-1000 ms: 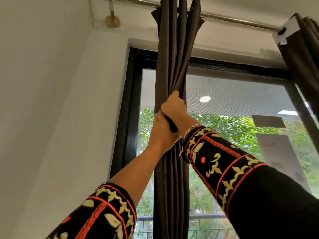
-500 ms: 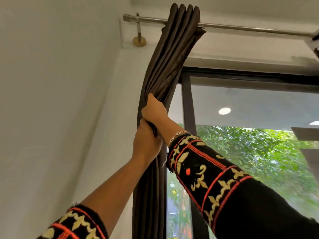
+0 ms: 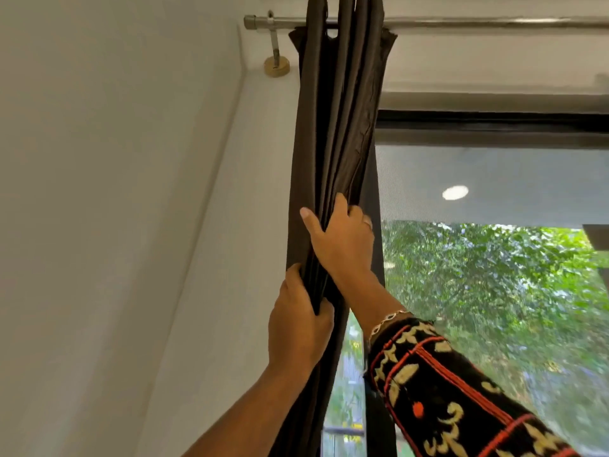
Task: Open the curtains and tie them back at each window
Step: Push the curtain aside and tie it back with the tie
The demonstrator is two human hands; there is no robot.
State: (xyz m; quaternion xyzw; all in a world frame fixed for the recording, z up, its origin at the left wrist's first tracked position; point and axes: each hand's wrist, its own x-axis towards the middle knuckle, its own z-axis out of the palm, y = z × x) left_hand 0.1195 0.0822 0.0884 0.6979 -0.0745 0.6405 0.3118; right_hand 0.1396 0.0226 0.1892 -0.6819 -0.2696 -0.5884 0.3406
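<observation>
Curtain: the dark brown pleated fabric curtain [image 3: 339, 127] hangs as one tight bundle at the left end of the silver metal curtain rod [image 3: 478, 23], just beside the rod's brass-footed wall bracket [image 3: 275, 51].
What changed: a second ago the same bundle hung out in front of the glass, well away from the bracket. Half a second ago it bowed toward the white wall [image 3: 115, 192]. Now it falls nearly straight over the left edge of the black window frame [image 3: 494, 123].
Left hand: the left hand [image 3: 296, 328] is clamped on the bundle from the left, thumb and fingers pinching the pleats, lower than the other hand.
Right hand: the right hand [image 3: 342, 242] has slid up and apart from the left. Its fingers bend into the folds and its thumb is spread wide, a looser hold than the fist it made before.
Meaning for the task: on this side the opening looks done. Gathering the pleats seems to be the step in hand, and tying back is not yet done.
Hidden or cut off: no tie-back or hook shows anywhere. The curtain's top rings are cut off by the upper edge, and its lower part is hidden behind the arms. The right fingertips are buried among the pleats. The embroidered black sleeve [image 3: 461, 400] covers the lower right glass. The window's other side, and any curtain there, is out of view.
</observation>
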